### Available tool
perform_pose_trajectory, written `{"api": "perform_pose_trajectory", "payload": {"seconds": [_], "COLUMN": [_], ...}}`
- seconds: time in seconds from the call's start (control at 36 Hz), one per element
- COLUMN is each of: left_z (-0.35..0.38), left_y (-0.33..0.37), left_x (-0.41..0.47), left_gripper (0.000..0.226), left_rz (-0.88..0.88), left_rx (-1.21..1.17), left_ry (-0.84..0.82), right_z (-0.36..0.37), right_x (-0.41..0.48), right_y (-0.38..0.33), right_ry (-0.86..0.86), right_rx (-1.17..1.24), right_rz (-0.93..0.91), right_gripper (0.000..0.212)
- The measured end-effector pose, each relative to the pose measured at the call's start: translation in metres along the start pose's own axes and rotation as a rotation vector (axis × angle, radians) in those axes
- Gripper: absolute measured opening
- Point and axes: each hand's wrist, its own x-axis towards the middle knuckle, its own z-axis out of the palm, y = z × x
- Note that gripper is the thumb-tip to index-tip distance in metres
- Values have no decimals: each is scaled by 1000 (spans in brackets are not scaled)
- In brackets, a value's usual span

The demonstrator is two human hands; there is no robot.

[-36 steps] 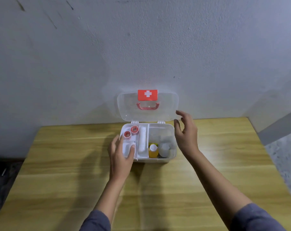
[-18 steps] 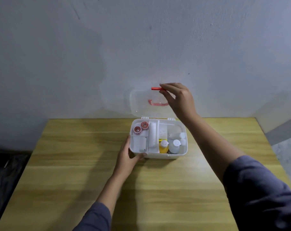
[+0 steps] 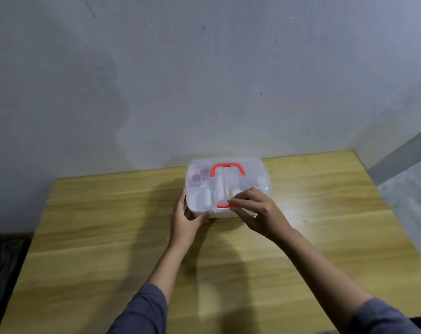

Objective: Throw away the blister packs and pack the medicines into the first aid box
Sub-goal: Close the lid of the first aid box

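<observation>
So this was pretty much the closing-up stage; the first aid box (image 3: pixel 227 186) sat on the wooden table (image 3: pixel 108 237), at the far edge of it right up against the wall (image 3: pixel 204 80), and its clear lid (image 3: pixel 250 173) was down flat over the base, red handle (image 3: pixel 227 169) lying on top; through the plastic you could make out pale bottles and little round tubs in the compartments, though it was too hazy to say exactly what was what; no blister packs anywhere near the box that I could see, so my guess was the sorting part was done. The left hand (image 3: pixel 185 216) was curled around the near left corner of the box, thumb along the front wall, fingers up the side, bracing it; the right hand (image 3: pixel 255 210) was at the front edge of the box, fingertips pinched on the red latch (image 3: pixel 222 205) in the middle of that edge; whether the latch had actually clicked home I couldn't tell. Next move, as I read it, called for pressing that latch down and in toward the front wall until it caught, while the left hand kept the box from sliding back into the wall; light plastic box, so it'd probably scoot if you pushed without holding it.
</observation>
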Motion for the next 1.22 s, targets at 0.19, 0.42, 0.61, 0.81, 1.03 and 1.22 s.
{"api": "perform_pose_trajectory", "payload": {"seconds": [0.19,0.42,0.61,0.81,1.03,1.22], "left_z": [-3,2,2,3,-3,1], "left_y": [-4,-5,-6,-6,-5,8], "left_x": [1,-1,-1,-1,0,4], "left_gripper": [91,91,87,87,99,97], "left_rz": [50,42,72,87,84,140], "left_rx": [23,-5,7,6,94,149], "left_ry": [-85,-54,-40,-42,-82,-101], "right_z": [8,7,9,20,10,10], "right_x": [-25,-39,-12,-15,-6,-21], "right_y": [7,5,7,10,2,3], "right_ry": [-92,-128,-91,-62,-42,175], "right_rx": [-68,-221,-340,-295,-220,-26], "right_rz": [15,-5,120,181,243,702], "right_gripper": [21,25,45,46,43,68]}}
